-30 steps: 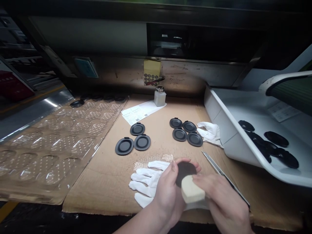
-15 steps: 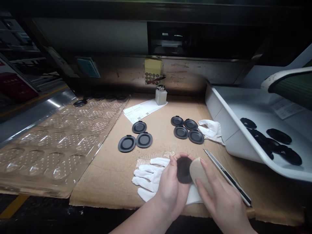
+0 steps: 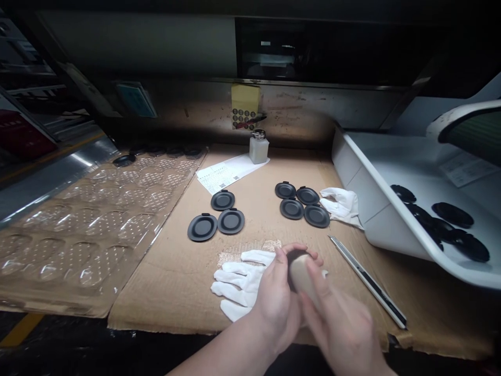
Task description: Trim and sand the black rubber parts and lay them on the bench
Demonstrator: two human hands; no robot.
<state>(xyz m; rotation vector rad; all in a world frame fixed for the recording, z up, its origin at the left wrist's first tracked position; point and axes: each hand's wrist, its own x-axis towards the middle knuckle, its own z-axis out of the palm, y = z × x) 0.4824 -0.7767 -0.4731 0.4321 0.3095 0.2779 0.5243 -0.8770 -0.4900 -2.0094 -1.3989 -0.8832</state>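
Observation:
My left hand (image 3: 276,303) is closed round a small black round cap, now almost hidden, held above a white glove (image 3: 238,284) on the cardboard. My right hand (image 3: 340,324), blurred by motion, presses a beige sponge block (image 3: 299,271) against the cap's face. Three black caps (image 3: 217,219) lie in a group ahead to the left, and several more black caps (image 3: 299,203) lie ahead to the right.
A clear blister tray (image 3: 90,219) covers the left. A white bin (image 3: 376,209) with loose black caps stands at right. A second white glove (image 3: 340,203), a thin metal blade (image 3: 368,284), a small white bottle (image 3: 258,148) and a paper sheet (image 3: 229,172) lie on the cardboard (image 3: 180,282).
My right hand has slid the sponge leftwards over the cap, covering its dark face. The left hand has kept hold of the cap in about the same place.

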